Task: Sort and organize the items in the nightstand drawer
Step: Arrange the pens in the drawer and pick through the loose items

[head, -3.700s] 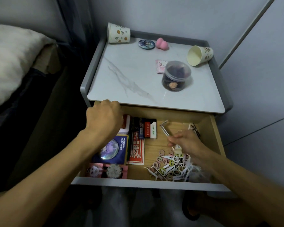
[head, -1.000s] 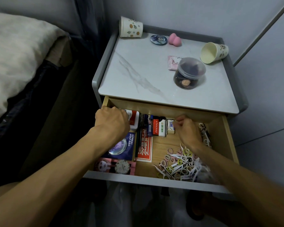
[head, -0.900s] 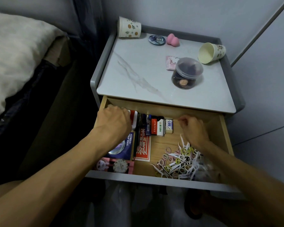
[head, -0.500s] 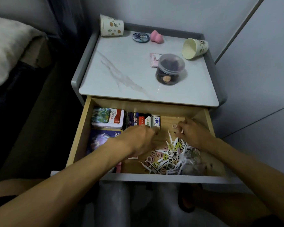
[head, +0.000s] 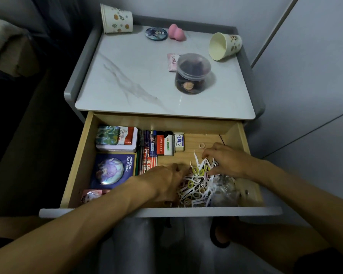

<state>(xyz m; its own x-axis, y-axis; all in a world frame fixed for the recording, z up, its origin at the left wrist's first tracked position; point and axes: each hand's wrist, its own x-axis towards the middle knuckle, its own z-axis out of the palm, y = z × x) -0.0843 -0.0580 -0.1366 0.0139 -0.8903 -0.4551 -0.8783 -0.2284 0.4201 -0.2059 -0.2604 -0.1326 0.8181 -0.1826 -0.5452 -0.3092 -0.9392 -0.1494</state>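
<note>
The wooden nightstand drawer stands pulled out. A heap of small hair ties and white strips lies at its front right. My left hand curls against the heap's left edge, its fingertips hidden. My right hand grips the heap's top right with bent fingers. One loose ring lies behind the heap. Along the back sit a tin, lighters and an eraser. A blue card box and a red pack lie at the left.
A crumpled clear bag sits right of the heap, and a pink badge card lies at the front left. The marble top holds a lidded jar, two paper cups, a badge and a pink sponge.
My left hand left the tin at the drawer's back left and crossed to the heap. My right hand came forward from the back onto the heap. The eraser now lies beside the lighters.
</note>
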